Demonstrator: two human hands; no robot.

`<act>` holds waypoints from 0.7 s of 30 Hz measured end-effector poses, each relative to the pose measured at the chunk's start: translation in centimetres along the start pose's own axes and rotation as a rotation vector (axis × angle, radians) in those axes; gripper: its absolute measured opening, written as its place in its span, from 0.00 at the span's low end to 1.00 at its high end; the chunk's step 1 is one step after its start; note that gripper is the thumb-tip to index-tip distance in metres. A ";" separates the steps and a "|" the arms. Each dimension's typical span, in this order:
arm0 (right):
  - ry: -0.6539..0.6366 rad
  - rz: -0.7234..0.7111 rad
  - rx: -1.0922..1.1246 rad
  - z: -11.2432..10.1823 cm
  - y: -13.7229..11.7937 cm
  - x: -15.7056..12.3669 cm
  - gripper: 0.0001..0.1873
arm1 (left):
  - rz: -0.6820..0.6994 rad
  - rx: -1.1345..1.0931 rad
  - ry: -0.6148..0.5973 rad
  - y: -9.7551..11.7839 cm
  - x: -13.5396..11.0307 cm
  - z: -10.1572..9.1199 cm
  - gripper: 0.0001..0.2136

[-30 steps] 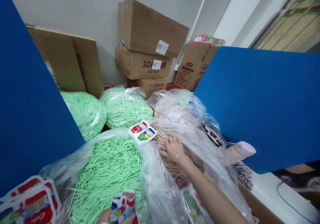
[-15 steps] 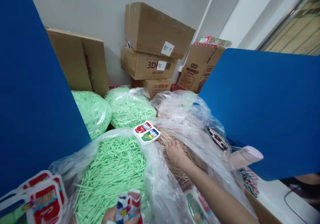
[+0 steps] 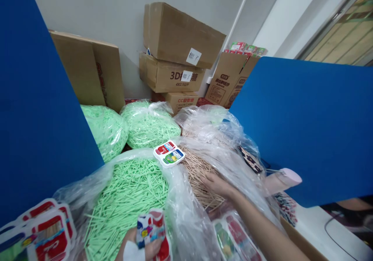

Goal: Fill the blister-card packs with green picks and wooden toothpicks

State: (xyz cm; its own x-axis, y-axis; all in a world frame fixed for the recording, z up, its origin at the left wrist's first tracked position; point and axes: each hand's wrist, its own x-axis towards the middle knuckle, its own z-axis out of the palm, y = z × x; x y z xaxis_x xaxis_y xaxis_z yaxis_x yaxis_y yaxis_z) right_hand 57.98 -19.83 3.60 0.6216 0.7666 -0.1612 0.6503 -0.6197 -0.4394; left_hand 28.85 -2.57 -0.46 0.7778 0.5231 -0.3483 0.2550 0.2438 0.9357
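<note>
My left hand (image 3: 142, 247), with white wrapping on a finger, grips a red and blue printed packet (image 3: 154, 230) at the bottom. Just beyond it, thin light-green sticks (image 3: 131, 191) fill an open clear plastic bag. My right hand (image 3: 217, 184) reaches into the neighbouring bag of thin brown sticks (image 3: 198, 169). Its fingers are curled together among the sticks; the fingertips are partly hidden. A white-edged card pack (image 3: 169, 153) in red, blue and green lies between the two bags. Another clear-windowed pack (image 3: 236, 239) sits under my right forearm.
Several printed packs (image 3: 49, 233) are stacked at lower left. Tied bags of green sticks (image 3: 150, 128) lie behind. Cardboard boxes (image 3: 183, 35) stand against the wall. Blue panels (image 3: 309, 128) flank both sides. A pale pink cylindrical container (image 3: 284, 181) is at right.
My right hand has drawn back slightly toward me and to the right, turning on its side among the brown sticks. The packet in my left hand has risen a little further into view.
</note>
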 end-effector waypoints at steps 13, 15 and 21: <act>-0.304 0.155 1.113 0.3 -1.1 -3.4 0.20 | 0.072 -0.413 -0.355 9.3 3.8 4.5 0.16; -0.406 0.150 1.226 0.2 -1.6 -3.9 0.21 | 0.111 -0.447 -0.433 11.1 5.2 6.3 0.16; -0.379 0.052 1.324 1.2 -2.8 -4.3 0.20 | 0.092 -0.368 -0.634 11.5 6.6 10.9 0.14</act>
State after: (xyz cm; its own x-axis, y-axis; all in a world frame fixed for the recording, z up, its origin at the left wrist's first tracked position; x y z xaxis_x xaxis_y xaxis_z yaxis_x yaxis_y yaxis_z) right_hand 52.96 -21.14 4.42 0.3369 0.8788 -0.3379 -0.3999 -0.1913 -0.8964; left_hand 43.18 -5.22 8.63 0.9978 0.0095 -0.0656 0.0502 0.5386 0.8411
